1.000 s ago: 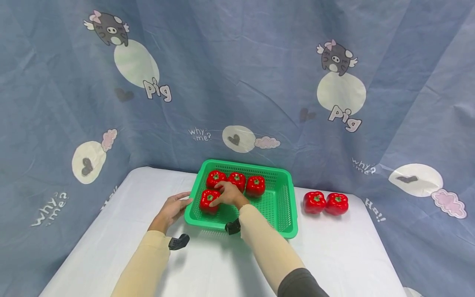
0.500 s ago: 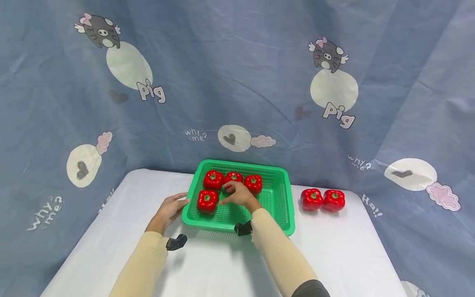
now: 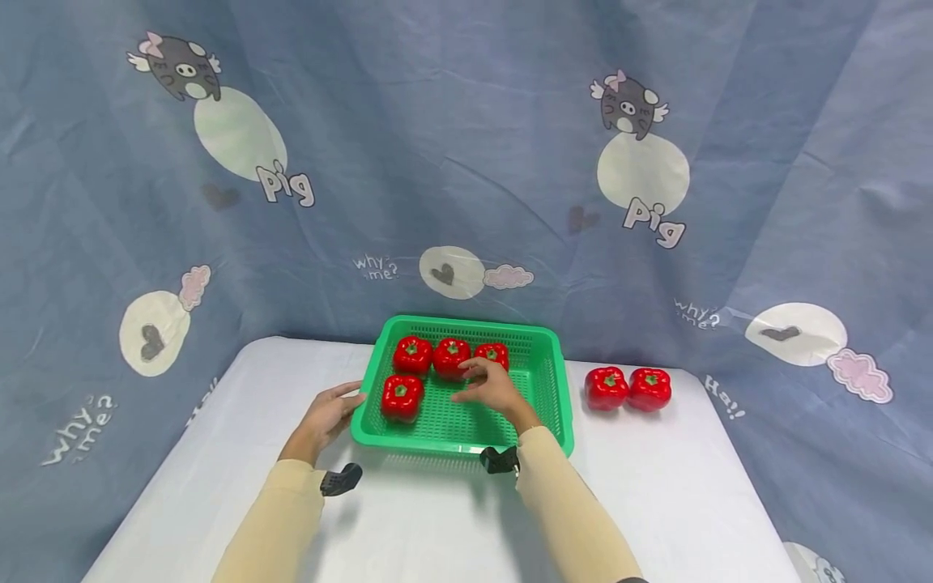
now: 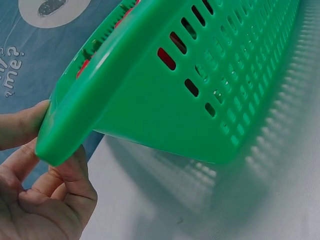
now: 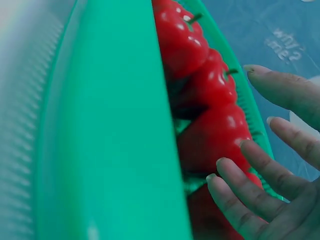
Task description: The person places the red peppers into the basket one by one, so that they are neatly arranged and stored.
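A green plastic basket (image 3: 466, 448) holds red bell peppers. Three of them, a left one (image 3: 412, 356), a middle one (image 3: 451, 359) and a right one (image 3: 492, 354), form a row along the back; another bell pepper (image 3: 402, 398) sits at the front left. My left hand (image 3: 330, 414) pinches the basket's left rim; in the left wrist view the rim (image 4: 75, 120) lies between thumb and fingers. Over the basket's middle hovers my right hand (image 3: 492, 389), fingers spread and holding nothing, partly covering the back-right pepper. In the right wrist view its fingers (image 5: 250, 197) are apart and relaxed.
Two more red bell peppers, a nearer one (image 3: 606, 389) and its neighbour (image 3: 649, 389), stand side by side on the white table (image 3: 656, 486), right of the basket. A blue printed cloth (image 3: 379, 162) hangs behind the table.
My right hand has drawn back from the front-left bell pepper and moved right across the basket. The left hand stays at the rim. The whole view has shifted slightly.
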The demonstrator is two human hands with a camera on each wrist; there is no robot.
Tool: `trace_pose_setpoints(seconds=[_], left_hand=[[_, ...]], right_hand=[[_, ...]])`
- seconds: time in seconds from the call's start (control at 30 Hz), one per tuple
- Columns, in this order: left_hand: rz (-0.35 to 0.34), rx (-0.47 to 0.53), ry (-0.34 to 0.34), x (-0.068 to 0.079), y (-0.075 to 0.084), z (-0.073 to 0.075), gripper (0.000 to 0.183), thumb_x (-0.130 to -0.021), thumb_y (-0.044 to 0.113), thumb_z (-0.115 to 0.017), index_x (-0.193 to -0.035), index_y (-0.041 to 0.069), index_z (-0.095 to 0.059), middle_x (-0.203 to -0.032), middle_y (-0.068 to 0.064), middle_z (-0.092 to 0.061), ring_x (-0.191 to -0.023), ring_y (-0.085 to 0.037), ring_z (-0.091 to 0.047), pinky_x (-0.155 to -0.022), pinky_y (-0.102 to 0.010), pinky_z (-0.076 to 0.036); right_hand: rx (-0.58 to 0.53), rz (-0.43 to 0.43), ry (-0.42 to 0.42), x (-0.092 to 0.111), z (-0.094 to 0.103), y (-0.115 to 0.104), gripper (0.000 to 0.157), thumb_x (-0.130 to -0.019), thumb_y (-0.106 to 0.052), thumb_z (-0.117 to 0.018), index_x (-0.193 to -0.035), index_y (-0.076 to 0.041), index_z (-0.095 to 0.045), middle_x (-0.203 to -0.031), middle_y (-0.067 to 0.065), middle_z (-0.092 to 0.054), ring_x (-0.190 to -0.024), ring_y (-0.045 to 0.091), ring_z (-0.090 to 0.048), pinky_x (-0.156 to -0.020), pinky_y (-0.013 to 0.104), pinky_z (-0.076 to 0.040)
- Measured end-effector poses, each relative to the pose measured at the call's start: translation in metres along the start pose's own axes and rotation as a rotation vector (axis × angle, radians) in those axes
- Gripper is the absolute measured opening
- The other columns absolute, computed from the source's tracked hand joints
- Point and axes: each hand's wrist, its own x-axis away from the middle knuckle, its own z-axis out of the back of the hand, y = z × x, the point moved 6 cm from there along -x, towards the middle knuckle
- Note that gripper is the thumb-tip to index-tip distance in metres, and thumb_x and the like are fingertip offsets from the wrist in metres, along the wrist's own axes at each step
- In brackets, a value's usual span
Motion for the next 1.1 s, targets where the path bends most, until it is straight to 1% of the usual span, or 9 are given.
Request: trace_pose_setpoints(seconds=[0.17, 0.3, 0.47, 0.57, 0.63, 0.73, 0.9, 0.97, 1.1], left_hand=[[-0.005, 0.004, -0.003, 0.001, -0.001, 0.0, 0.049, -0.098, 0.012, -0.056, -0.143, -0.003, -0.041, -0.123, -0.014, -0.061, -0.088, -0.006, -0.063, -0.08, -0.024, -0.054], [-0.001, -0.003, -0.004, 0.001, -0.001, 0.0, 0.049, -0.098, 0.012, -0.055, -0.143, -0.002, -0.041, -0.117, -0.009, -0.063, -0.086, -0.005, -0.063, -0.078, -0.023, -0.054], [-0.012, -0.014, 0.002, 0.0, 0.0, 0.0, 0.049, -0.098, 0.013, -0.055, -0.143, -0.001, -0.041, -0.124, -0.014, -0.061, -0.088, -0.006, -0.063, -0.081, -0.024, -0.054], [-0.012, -0.02, 0.001, 0.001, 0.001, -0.001, 0.049, -0.098, 0.013, -0.055, -0.143, -0.001, -0.04, -0.128, -0.016, -0.058, -0.089, -0.006, -0.063, -0.082, -0.024, -0.054], [-0.009, -0.019, -0.001, 0.001, 0.001, -0.001, 0.049, -0.098, 0.012, -0.055, -0.143, -0.002, -0.04, -0.127, -0.016, -0.059, -0.088, -0.006, -0.063, -0.082, -0.024, -0.054], [-0.01, -0.006, -0.004, 0.003, 0.001, -0.001, 0.049, -0.098, 0.011, -0.055, -0.143, -0.002, -0.041, -0.12, -0.012, -0.062, -0.086, -0.005, -0.063, -0.079, -0.022, -0.054], [-0.016, 0.016, -0.015, 0.004, 0.001, -0.001, 0.049, -0.098, 0.01, -0.055, -0.143, -0.003, -0.04, -0.107, -0.004, -0.065, -0.083, -0.004, -0.063, -0.076, -0.021, -0.054], [-0.017, 0.013, -0.018, 0.004, 0.002, -0.001, 0.049, -0.098, 0.01, -0.055, -0.143, -0.003, -0.04, -0.105, -0.002, -0.065, -0.082, -0.004, -0.063, -0.075, -0.02, -0.054], [-0.02, 0.002, -0.017, 0.004, 0.002, 0.0, 0.049, -0.098, 0.012, -0.055, -0.143, -0.003, -0.04, -0.102, 0.0, -0.066, -0.082, -0.005, -0.063, -0.074, -0.021, -0.054]], right_hand=[[-0.034, 0.023, 0.027, 0.008, 0.012, 0.005, 0.06, -0.078, -0.005, -0.079, -0.131, 0.003, -0.053, -0.128, 0.027, -0.053, -0.113, 0.045, -0.052, -0.09, 0.043, -0.051], [-0.058, 0.013, 0.035, 0.014, 0.02, 0.009, 0.06, -0.078, -0.005, -0.079, -0.131, 0.004, -0.052, -0.126, 0.026, -0.053, -0.113, 0.046, -0.051, -0.089, 0.042, -0.052], [-0.091, 0.024, 0.069, 0.021, 0.033, 0.012, 0.059, -0.078, -0.003, -0.079, -0.13, 0.003, -0.053, -0.124, 0.026, -0.054, -0.113, 0.048, -0.052, -0.086, 0.044, -0.053], [-0.1, 0.015, 0.085, 0.026, 0.039, 0.015, 0.058, -0.078, -0.004, -0.079, -0.13, 0.002, -0.054, -0.125, 0.024, -0.054, -0.115, 0.047, -0.052, -0.087, 0.045, -0.053], [-0.094, 0.01, 0.098, 0.029, 0.042, 0.017, 0.058, -0.078, -0.004, -0.079, -0.129, 0.001, -0.054, -0.126, 0.024, -0.054, -0.116, 0.045, -0.053, -0.087, 0.045, -0.053], [-0.097, 0.01, 0.112, 0.033, 0.047, 0.018, 0.059, -0.077, -0.004, -0.08, -0.13, 0.0, -0.054, -0.128, 0.024, -0.053, -0.117, 0.045, -0.053, -0.087, 0.044, -0.053], [-0.109, 0.027, 0.113, 0.041, 0.057, 0.016, 0.062, -0.079, -0.003, -0.078, -0.133, 0.002, -0.05, -0.13, 0.026, -0.051, -0.119, 0.049, -0.049, -0.089, 0.046, -0.052], [-0.109, 0.029, 0.116, 0.043, 0.061, 0.017, 0.062, -0.079, -0.004, -0.078, -0.134, 0.002, -0.049, -0.131, 0.027, -0.051, -0.119, 0.049, -0.048, -0.091, 0.047, -0.051], [-0.106, 0.019, 0.132, 0.046, 0.071, 0.022, 0.064, -0.08, -0.006, -0.078, -0.137, -0.001, -0.048, -0.134, 0.025, -0.05, -0.121, 0.045, -0.049, -0.094, 0.049, -0.049]])
